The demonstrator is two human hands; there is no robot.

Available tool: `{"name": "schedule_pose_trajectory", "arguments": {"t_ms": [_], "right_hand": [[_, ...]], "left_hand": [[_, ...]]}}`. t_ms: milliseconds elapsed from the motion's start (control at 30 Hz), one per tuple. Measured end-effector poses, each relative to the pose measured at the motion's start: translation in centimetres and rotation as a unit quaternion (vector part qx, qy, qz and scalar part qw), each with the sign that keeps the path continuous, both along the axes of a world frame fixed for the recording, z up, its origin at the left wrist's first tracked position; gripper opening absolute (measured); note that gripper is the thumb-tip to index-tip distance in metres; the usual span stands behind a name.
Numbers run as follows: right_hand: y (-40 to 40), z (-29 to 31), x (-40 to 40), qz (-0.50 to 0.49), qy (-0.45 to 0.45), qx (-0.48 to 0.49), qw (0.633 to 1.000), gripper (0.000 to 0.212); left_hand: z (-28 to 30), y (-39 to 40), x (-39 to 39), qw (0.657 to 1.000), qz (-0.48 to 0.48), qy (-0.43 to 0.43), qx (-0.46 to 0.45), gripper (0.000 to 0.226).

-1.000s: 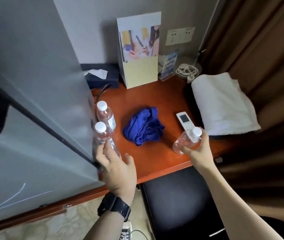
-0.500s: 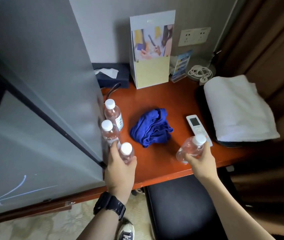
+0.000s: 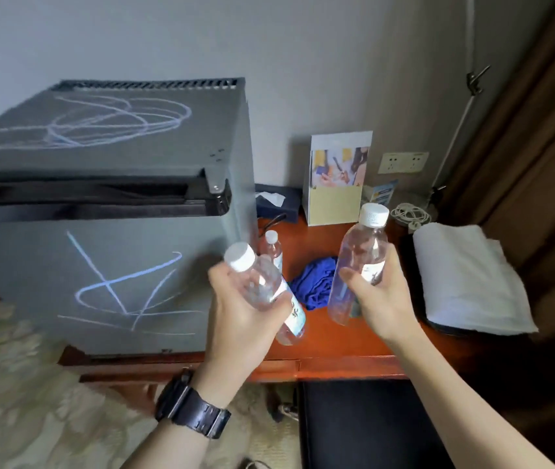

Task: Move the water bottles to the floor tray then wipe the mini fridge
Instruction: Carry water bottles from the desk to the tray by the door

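The grey mini fridge point(image 3: 134, 265) stands on the left, with pale scribbles on its top and door. My left hand point(image 3: 242, 319) is closed around a clear, white-capped water bottle point(image 3: 255, 275), tilted and held in the air by the fridge's right corner. I cannot tell whether it grips a second bottle. My right hand point(image 3: 380, 299) holds another water bottle point(image 3: 360, 252) nearly upright above the desk point(image 3: 337, 353). One more bottle point(image 3: 273, 247) stands on the desk against the fridge's side. A crumpled blue cloth point(image 3: 316, 282) lies between my hands. No floor tray is in view.
A folded white towel point(image 3: 465, 279) lies at the desk's right end. At the back are a tissue box point(image 3: 276, 201), a brochure stand point(image 3: 337, 177), a coiled cable point(image 3: 409, 213) and a wall socket point(image 3: 402, 162). A black stool point(image 3: 370, 424) sits under the desk, with carpet point(image 3: 15, 384) to the left.
Both hands have lifted their bottles off the desk and towards me. The left hand closed on its bottle and raised it. My view has pulled back and now shows the fridge's top.
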State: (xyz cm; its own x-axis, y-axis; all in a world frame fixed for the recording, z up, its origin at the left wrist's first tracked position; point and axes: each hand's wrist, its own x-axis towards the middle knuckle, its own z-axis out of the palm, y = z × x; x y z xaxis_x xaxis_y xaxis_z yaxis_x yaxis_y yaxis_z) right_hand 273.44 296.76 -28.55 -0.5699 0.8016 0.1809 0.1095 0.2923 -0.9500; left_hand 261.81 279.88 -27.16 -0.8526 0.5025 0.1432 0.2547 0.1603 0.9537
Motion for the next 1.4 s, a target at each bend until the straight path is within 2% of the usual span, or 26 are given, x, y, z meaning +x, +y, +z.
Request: {"name": "schedule_pose_trajectory", "arguments": {"t_ms": [167,300,500,667,733,800,933,1033,1133,1267,1400], "right_hand": [[-7.3,9.9,-1.2,0.053,0.080,0.004,0.995,0.038],[-14.0,15.9,-2.9,0.125,0.125,0.009,0.984,0.041],[-26.1,21.0,-8.3,0.259,0.139,0.000,0.956,0.032],[-38.9,21.8,-15.0,0.352,0.134,-0.030,0.926,0.033],[-45.4,21.7,-18.4,0.393,0.124,-0.026,0.911,0.040],[-52.8,21.6,-22.1,0.430,0.117,-0.041,0.894,0.044],[-67.7,21.6,-28.2,0.524,0.107,-0.074,0.842,0.031],[-76.7,21.9,-31.4,0.572,0.085,-0.075,0.813,0.030],[-83.8,22.4,-34.3,0.597,0.080,-0.080,0.794,0.034],[-90.9,22.0,-38.7,0.634,0.082,-0.088,0.764,0.033],[-96.8,20.9,-44.7,0.657,0.074,-0.095,0.744,0.023]], "left_hand": [[10.1,-9.5,1.1,0.990,0.053,0.043,0.125,0.059],[16.3,-18.3,0.3,0.960,0.114,0.008,0.254,0.050],[19.9,-32.9,-1.5,0.931,0.153,-0.041,0.330,0.047],[20.3,-46.1,-4.2,0.899,0.183,-0.058,0.393,0.049],[20.2,-52.3,-5.9,0.889,0.230,-0.042,0.394,0.058],[20.2,-59.1,-7.4,0.877,0.278,-0.022,0.391,0.057],[20.4,-72.5,-9.6,0.860,0.356,0.033,0.363,0.053],[20.9,-80.5,-10.8,0.838,0.398,0.054,0.370,0.050],[20.9,-86.5,-11.9,0.827,0.428,0.058,0.361,0.047],[20.7,-92.3,-14.6,0.816,0.464,0.079,0.335,0.053],[20.1,-97.3,-19.5,0.807,0.490,0.069,0.323,0.058]]}}
